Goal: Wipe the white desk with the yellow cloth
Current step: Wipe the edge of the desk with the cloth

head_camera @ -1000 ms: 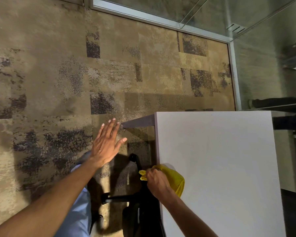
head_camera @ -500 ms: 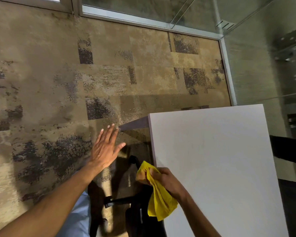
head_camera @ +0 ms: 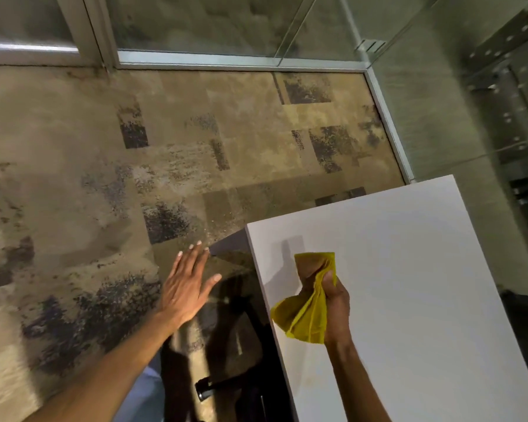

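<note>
White desk (head_camera: 409, 269) bare; right hand (head_camera: 336, 303) grips yellow cloth (head_camera: 305, 318) above it; left hand (head_camera: 186, 287) open, flat.

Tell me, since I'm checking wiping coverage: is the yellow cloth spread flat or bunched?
Bunched: the yellow cloth hangs crumpled from the right hand, above the white desk.

This looks like an office; patterned carpet tiles (head_camera: 195, 141) in tan and dark patches cover the floor; glass partition walls (head_camera: 226, 22) in metal frames (head_camera: 387, 126) close off the room; a plain white desk (head_camera: 409, 284) stands in the corner, with a black office chair (head_camera: 226, 376) just beside it.
</note>
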`<state>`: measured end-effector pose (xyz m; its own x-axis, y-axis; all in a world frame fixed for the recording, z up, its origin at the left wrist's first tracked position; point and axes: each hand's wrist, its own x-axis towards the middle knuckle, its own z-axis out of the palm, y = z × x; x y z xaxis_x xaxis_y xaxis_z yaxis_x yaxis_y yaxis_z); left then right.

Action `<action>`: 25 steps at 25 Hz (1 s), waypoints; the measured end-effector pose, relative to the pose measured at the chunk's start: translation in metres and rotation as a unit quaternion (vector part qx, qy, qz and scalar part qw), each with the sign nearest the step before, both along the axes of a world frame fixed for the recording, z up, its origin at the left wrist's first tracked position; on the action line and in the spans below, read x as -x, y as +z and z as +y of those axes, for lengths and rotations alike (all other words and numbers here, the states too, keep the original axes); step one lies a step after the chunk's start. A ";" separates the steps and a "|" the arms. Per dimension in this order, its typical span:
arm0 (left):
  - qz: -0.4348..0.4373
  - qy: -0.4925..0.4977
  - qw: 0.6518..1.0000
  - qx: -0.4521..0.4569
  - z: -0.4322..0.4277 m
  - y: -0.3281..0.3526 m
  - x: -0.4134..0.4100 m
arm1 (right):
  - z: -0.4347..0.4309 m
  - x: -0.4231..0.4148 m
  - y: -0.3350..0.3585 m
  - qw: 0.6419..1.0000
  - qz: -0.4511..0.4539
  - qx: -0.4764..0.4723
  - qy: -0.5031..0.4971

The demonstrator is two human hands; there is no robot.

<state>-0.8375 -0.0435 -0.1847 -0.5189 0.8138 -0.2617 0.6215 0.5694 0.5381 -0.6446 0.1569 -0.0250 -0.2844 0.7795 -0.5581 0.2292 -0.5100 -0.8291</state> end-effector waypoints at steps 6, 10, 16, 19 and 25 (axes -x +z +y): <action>0.008 -0.013 1.000 0.016 -0.011 -0.008 0.012 | -0.021 -0.036 -0.032 0.973 -0.133 -0.154 -0.106; 0.005 -0.020 0.999 0.037 -0.022 -0.018 0.018 | -0.059 -0.049 -0.053 0.953 -0.216 -0.158 -0.138; 0.011 -0.034 0.999 0.038 -0.024 -0.018 0.020 | -0.067 0.007 -0.074 0.943 -0.232 -0.183 -0.152; 0.022 -0.037 0.998 0.040 -0.026 -0.012 0.022 | -0.068 0.029 -0.080 0.953 -0.209 -0.183 -0.118; 0.041 -0.044 0.998 0.037 -0.026 -0.002 0.033 | -0.066 0.105 -0.079 0.982 -0.099 -0.159 -0.033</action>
<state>-0.8705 -0.0696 -0.1868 -0.4685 0.8371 -0.2825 0.7109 0.5470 0.4420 -0.7499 0.0911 -0.1038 -0.1372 0.9361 -0.3238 0.3776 -0.2528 -0.8908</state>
